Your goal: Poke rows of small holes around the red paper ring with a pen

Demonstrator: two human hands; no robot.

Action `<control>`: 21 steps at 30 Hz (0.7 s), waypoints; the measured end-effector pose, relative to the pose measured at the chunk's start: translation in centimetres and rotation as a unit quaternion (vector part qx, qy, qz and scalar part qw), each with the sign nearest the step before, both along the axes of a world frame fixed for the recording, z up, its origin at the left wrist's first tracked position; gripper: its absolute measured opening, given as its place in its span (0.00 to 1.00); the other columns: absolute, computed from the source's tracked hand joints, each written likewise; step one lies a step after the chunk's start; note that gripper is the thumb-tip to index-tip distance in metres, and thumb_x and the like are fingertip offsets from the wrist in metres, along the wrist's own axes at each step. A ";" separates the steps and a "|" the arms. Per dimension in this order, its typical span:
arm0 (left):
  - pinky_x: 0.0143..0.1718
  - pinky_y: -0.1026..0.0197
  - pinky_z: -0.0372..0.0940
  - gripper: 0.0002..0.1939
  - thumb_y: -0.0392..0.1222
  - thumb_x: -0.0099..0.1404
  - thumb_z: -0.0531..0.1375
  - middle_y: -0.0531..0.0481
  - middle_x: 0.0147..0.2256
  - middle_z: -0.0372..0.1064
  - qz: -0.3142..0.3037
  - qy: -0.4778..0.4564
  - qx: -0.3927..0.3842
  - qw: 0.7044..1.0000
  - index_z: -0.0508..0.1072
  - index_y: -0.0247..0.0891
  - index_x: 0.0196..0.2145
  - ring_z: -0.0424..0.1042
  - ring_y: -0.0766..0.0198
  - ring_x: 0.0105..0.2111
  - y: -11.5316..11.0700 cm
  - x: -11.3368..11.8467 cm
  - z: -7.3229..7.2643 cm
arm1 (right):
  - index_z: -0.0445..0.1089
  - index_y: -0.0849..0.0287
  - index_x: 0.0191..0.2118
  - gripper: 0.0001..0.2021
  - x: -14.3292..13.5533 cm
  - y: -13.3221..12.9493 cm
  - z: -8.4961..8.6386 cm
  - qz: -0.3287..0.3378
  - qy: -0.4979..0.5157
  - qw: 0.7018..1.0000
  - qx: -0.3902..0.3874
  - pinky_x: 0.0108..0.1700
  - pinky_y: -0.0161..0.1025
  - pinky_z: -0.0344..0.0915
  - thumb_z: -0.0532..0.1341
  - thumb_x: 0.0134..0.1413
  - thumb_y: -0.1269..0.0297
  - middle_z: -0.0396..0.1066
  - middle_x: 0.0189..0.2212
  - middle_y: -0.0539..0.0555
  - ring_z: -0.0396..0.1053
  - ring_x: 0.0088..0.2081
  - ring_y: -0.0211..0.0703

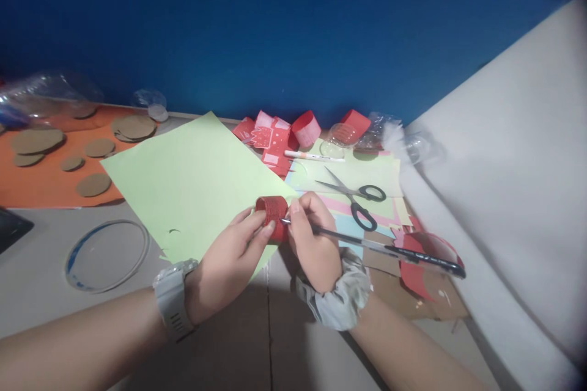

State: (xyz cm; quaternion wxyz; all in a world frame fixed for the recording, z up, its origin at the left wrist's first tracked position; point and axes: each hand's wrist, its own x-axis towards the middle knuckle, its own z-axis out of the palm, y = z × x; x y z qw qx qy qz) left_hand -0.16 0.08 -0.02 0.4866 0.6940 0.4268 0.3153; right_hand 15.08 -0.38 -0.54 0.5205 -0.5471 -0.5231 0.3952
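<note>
My left hand (233, 244) is closed around a small red ring (276, 208), its fingers and thumb pinching the wall. Dark marks cover part of the ring's surface. In my right hand (314, 241) is a black pen (389, 249), its silver tip at the ring's right side and its shaft pointing out to the right. Whether the tip touches the ring I cannot make out. Both hands are over the lower right corner of a light green paper sheet (197, 183).
Scissors (351, 190) lie half open on stacked coloured paper. Behind are red paper pieces (275, 143) and a white marker (314, 156). Cardboard discs (37, 140) rest on orange paper (36, 189) at left, near a clear ring (107, 256). A blue wall (275, 30) stands behind.
</note>
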 end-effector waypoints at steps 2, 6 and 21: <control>0.62 0.53 0.57 0.15 0.42 0.76 0.48 0.46 0.44 0.78 0.002 0.001 -0.002 1.000 0.74 0.40 0.41 0.73 0.56 0.46 0.0 0.0 0.1 | 0.55 0.54 0.27 0.16 0.1 0.0 -0.1 0.006 0.003 1.000 0.003 0.27 0.37 0.53 0.56 0.67 0.59 0.52 0.20 0.43 0.52 0.23 0.37; 0.61 0.52 0.59 0.15 0.43 0.76 0.48 0.46 0.43 0.78 0.008 0.010 -0.006 1.000 0.74 0.40 0.39 0.72 0.55 0.46 -0.1 0.0 0.2 | 0.55 0.53 0.27 0.17 -0.1 -0.1 -0.2 -0.006 0.013 1.000 -0.003 0.25 0.37 0.52 0.57 0.68 0.56 0.52 0.19 0.43 0.52 0.22 0.37; 0.56 0.53 0.62 0.15 0.43 0.75 0.48 0.45 0.41 0.77 0.013 0.011 -0.008 1.000 0.73 0.39 0.38 0.71 0.53 0.49 -0.1 0.0 0.2 | 0.55 0.53 0.27 0.17 0.0 -0.2 0.0 0.004 0.000 1.000 0.010 0.26 0.37 0.53 0.56 0.68 0.56 0.52 0.19 0.43 0.53 0.22 0.38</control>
